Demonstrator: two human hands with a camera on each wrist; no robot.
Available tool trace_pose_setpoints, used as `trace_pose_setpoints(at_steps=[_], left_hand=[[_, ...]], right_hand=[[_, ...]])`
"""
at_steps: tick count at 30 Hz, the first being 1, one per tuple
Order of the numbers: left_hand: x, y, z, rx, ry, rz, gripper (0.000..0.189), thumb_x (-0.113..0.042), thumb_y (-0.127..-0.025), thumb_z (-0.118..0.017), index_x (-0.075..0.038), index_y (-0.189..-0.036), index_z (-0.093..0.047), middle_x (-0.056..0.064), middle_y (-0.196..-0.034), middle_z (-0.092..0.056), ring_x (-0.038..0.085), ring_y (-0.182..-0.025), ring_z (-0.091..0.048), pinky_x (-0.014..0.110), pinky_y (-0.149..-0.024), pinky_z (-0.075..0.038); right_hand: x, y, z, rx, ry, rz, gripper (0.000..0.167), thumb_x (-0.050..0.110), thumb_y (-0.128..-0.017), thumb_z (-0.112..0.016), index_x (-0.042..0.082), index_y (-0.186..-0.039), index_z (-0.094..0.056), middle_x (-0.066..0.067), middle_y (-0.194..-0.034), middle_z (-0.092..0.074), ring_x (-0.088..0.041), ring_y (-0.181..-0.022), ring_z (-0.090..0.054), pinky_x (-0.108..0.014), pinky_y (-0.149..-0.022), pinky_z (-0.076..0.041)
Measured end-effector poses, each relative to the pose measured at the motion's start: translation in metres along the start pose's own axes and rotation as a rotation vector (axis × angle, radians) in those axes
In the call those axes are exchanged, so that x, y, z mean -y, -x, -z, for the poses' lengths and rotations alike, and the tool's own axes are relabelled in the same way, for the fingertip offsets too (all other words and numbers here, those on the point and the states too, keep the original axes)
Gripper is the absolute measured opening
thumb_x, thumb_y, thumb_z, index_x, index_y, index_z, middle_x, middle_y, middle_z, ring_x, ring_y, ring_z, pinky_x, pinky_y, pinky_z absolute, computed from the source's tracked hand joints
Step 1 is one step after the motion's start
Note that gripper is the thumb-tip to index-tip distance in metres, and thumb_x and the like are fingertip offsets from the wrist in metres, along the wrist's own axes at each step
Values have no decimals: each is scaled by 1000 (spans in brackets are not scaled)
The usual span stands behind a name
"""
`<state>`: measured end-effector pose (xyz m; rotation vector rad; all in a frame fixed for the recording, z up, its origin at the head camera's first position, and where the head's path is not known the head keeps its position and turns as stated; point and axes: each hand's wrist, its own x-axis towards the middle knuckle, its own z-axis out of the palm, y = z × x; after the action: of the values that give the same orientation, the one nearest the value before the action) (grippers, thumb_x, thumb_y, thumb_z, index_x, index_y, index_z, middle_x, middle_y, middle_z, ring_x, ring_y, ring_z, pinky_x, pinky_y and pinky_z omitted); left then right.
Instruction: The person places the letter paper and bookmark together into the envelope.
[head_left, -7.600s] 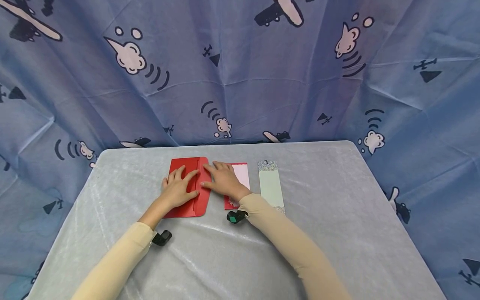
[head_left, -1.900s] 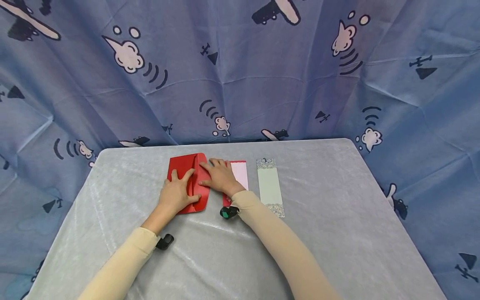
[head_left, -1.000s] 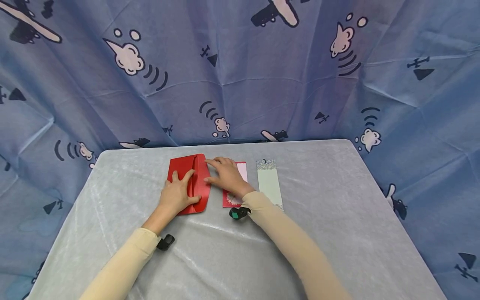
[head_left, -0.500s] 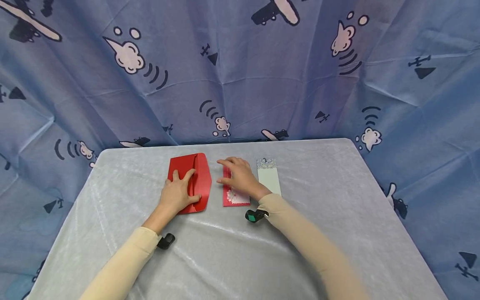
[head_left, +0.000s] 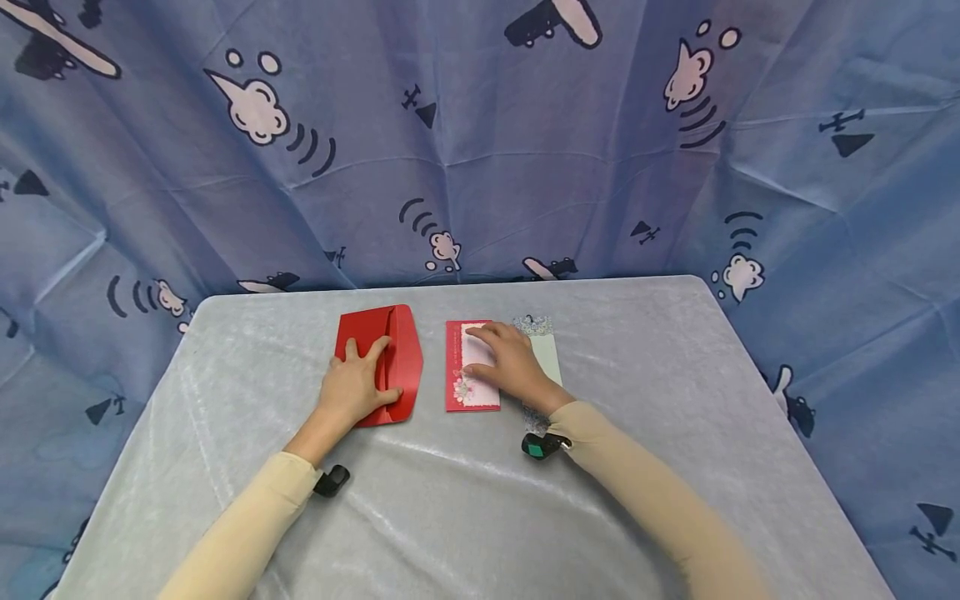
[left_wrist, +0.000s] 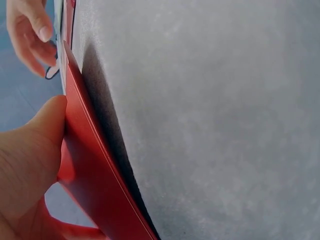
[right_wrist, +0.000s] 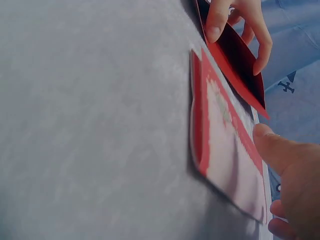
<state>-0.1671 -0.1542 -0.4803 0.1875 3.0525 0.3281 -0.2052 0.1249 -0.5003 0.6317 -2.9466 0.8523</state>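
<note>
A red envelope (head_left: 407,358) lies at the left of the table, its flap side to the right. My left hand (head_left: 352,387) rests on it with fingers spread, thumb on the flap; the right wrist view shows the envelope's (right_wrist: 231,62) mouth gaping under that hand. To its right lies a folded red and pink card (head_left: 454,367) with white flowers; its layers stand slightly apart in the right wrist view. My right hand (head_left: 517,362) hovers over the card's right side, fingers relaxed and holding nothing. Whether its fingertips touch the card is unclear.
Partly behind the right hand lies a pale green strip (head_left: 547,354) with lacy patterned ends. A grey cloth covers the table (head_left: 420,517). A blue patterned curtain (head_left: 480,167) hangs along the table's back edge. Each wrist wears a small black camera (head_left: 332,481).
My right hand has let go of the envelope's flap edge and moved right, over the card, uncovering the card's left side. The left hand has stayed on the envelope.
</note>
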Motion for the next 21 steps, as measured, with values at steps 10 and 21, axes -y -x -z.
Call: trace_pose_setpoints(at_steps=[10, 21], left_hand=[[0, 0, 0, 3, 10, 11, 91, -50, -74, -78, -23, -151, -35, 36, -146, -38, 61, -107, -55, 56, -71, -60], [1, -1, -2, 2, 7, 14, 92, -50, -74, -78, -24, -151, -35, 36, -145, -38, 61, -108, -55, 55, -70, -60]], right_hand=[[-13, 12, 4, -11, 10, -29, 68, 41, -84, -76, 18, -143, -52, -13, -138, -55, -31, -134, -48, -55, -116, -29], [-16, 14, 4, 5, 23, -60, 68, 41, -84, -77, 17, -143, -53, -14, -140, -55, -34, -136, -46, -56, -117, -28]])
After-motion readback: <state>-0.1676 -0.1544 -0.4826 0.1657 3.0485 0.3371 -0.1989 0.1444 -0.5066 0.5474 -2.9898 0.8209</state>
